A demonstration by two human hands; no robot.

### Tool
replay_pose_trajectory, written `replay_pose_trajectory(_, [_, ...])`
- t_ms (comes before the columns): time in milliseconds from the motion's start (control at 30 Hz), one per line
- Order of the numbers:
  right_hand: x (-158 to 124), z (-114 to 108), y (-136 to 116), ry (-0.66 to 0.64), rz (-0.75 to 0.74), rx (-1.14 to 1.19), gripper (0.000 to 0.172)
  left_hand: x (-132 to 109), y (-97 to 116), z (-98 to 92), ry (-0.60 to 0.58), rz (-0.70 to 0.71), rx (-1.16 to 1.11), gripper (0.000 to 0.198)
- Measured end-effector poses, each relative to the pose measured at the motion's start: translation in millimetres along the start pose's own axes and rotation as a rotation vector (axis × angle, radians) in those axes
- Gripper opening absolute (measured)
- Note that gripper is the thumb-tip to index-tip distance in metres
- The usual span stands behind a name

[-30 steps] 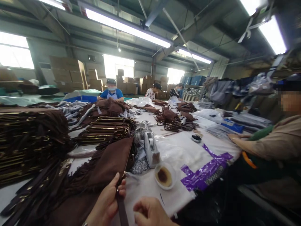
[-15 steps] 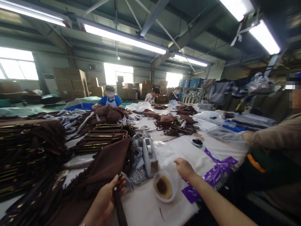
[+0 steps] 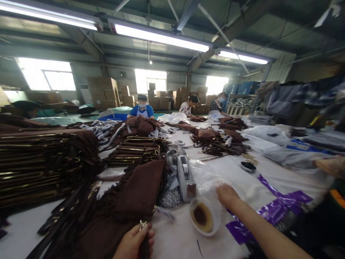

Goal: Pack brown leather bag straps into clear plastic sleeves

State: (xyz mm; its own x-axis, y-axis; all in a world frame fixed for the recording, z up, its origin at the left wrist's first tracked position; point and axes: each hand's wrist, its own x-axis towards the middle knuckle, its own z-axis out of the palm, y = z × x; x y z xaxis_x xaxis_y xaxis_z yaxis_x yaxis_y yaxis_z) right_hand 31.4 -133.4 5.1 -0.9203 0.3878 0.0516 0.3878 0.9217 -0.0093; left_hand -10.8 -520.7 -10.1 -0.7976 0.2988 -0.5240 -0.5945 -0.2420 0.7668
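My left hand (image 3: pixel 136 241) grips a dark brown strap (image 3: pixel 145 248), with a metal clasp (image 3: pixel 143 225) at the thumb. Just beyond it lies a brown fringed bag (image 3: pixel 142 189). My right hand (image 3: pixel 228 195) is over the table beside a clear plastic bag (image 3: pixel 206 176). Its fingers are blurred and mostly hidden, so I cannot tell whether they hold the plastic. Between my hands stand a grey tape dispenser (image 3: pixel 187 185) and a white bowl (image 3: pixel 216 217) with a brown-stained yellowish pad inside.
Stacked brown bags (image 3: pixel 48 169) fill the left side, with more bags (image 3: pixel 134 153) in the middle. Purple plastic packaging (image 3: pixel 280 208) and a small dish of dark bits (image 3: pixel 248 166) lie to the right. Co-workers sit across the table; another person's hand (image 3: pixel 332 165) is at right.
My view has swung left, so things appear further right. My left hand is lower, with the clasp now showing at its thumb. My right hand has tipped downward toward the table.
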Motion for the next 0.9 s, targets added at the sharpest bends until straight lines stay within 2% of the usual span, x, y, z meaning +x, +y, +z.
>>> replay_pose_trajectory(67, [-18, -13, -10, -0.039, -0.049, -0.045, 0.029, 1, -1, 1.0, 0.018, 0.040, -0.041, 0.039])
replay_pose_trajectory(133, [-35, -32, -30, -0.077, -0.096, -0.068, 0.027, 3, -2, 1.4, 0.037, 0.058, -0.067, 0.036])
replay_pose_trajectory(167, [-41, -43, -45, -0.067, -0.130, -0.057, 0.028, 5, -2, 1.5, 0.036, 0.060, -0.073, 0.034])
replay_pose_trajectory(233, [-45, -62, -81, 0.034, -0.264, -0.013, 0.026, 6, -2, 1.5, 0.012, 0.057, -0.071, 0.032])
replay_pose_trajectory(333, [-29, -72, -140, 0.167, -0.477, -0.022, 0.023, 1, -2, 0.1, -0.048, 0.072, -0.054, 0.033])
replay_pose_trajectory(400, [-8, -64, -171, 0.176, -0.501, -0.097, 0.022, -4, -3, -1.9, -0.084, 0.081, -0.050, 0.037])
replay_pose_trajectory(467, [12, -51, -192, 0.159, -0.502, -0.142, 0.022, -8, -3, -4.7, -0.114, 0.089, -0.049, 0.041])
replay_pose_trajectory(533, [27, -38, -201, 0.140, -0.510, -0.163, 0.021, -10, -4, -7.6, -0.132, 0.087, -0.044, 0.045])
replay_pose_trajectory(633, [33, -31, -200, 0.139, -0.522, -0.181, 0.022, -9, -5, -10.8, -0.151, 0.094, -0.040, 0.047])
replay_pose_trajectory(900, [5, -53, -181, 0.182, -0.450, -0.120, 0.020, -7, -8, -14.3, -0.208, 0.110, -0.027, 0.034])
